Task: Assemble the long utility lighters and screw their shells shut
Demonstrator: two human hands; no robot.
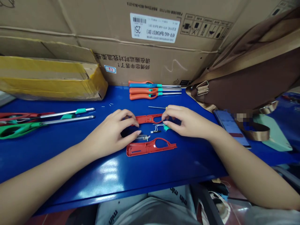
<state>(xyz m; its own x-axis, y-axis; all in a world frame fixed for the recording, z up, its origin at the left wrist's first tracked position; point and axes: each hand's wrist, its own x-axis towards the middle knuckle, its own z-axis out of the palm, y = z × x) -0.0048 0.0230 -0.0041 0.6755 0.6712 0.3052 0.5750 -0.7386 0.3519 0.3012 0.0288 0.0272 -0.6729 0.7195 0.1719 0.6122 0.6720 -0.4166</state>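
Note:
A red lighter casing half [147, 119] lies on the blue table between my hands, inner side up. My left hand [118, 129] is at its left end, fingers curved and thumb apart. The thumb tip is by a clear fuel tank [142, 137]. My right hand [182, 120] has thumb and forefinger closed at the casing's right end. Below that hand lie a small green part [166, 127] and white wires [156, 127]. A second red casing half [150, 147] lies nearer me, hollow side up. A thin metal rod [157, 107] runs toward my right knuckles, its far end hidden.
Several assembled lighters [142, 91] lie at the back against a large cardboard box [117, 37]. More lighters [28, 125] lie at left, below a yellow-taped carton [51, 78]. At right are a phone [231, 128] and a brown bag [246, 72].

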